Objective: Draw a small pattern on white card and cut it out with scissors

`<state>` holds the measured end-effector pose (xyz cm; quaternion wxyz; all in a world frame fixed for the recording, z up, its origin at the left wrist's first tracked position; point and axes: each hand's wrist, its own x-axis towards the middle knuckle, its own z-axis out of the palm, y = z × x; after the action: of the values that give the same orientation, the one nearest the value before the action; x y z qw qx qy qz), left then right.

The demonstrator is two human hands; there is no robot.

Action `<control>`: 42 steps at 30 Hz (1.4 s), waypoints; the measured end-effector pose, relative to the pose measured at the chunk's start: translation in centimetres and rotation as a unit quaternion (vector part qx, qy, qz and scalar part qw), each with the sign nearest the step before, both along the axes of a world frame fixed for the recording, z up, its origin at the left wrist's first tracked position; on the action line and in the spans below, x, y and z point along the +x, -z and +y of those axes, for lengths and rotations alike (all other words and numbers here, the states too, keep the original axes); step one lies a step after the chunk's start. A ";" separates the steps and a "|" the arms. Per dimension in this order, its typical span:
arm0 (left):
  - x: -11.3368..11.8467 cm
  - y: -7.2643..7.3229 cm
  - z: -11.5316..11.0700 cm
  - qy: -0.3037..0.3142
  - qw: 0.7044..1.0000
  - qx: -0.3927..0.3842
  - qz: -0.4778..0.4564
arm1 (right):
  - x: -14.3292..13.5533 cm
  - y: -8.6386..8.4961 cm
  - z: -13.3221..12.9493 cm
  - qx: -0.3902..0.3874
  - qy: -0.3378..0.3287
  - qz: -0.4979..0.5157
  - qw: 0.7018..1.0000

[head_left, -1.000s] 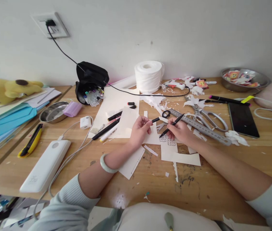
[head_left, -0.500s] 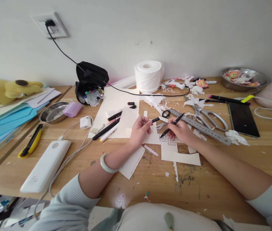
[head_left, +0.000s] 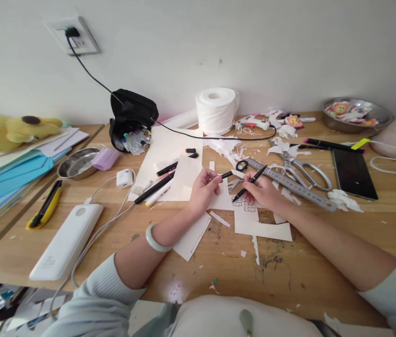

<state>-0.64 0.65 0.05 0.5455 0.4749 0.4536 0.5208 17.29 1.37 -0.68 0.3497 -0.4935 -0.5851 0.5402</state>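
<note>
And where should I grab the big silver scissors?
Probably the handle loops of the scissors, from the near right: they point that way, while white scraps cover the blade end. The ruler runs along the near side. Your right hand would first need to put down its black pen.

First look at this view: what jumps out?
Probably the fat white roll near the wall, back middle. Next, the yellow plush toy atop papers at far left. Front and centre, the right hand holds a black pen above paper with small ink drawings.
</note>
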 end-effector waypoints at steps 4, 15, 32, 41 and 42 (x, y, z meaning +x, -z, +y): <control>0.0 0.1 0.1 -0.001 1.000 -0.003 0.000 | 0.1 0.1 0.0 0.002 -0.009 0.004 1.000; 0.0 0.0 0.0 -0.002 1.000 -0.007 0.008 | 0.1 -0.1 0.0 -0.003 -0.030 0.001 1.000; 0.0 0.1 0.0 0.004 1.000 -0.019 0.017 | 0.1 -1.0 0.9 -0.092 0.161 0.219 0.958; 0.1 -0.1 -0.1 0.019 0.999 -0.011 0.043 | 0.1 -0.8 1.0 -0.075 0.168 0.258 0.948; 0.1 -0.1 -0.1 0.019 0.999 -0.010 0.042 | 0.1 -0.8 1.0 -0.071 0.169 0.260 0.948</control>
<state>-0.55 0.54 0.12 0.5402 0.4993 0.4719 0.4859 17.38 2.34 0.15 0.5402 -0.4512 -0.3418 0.6227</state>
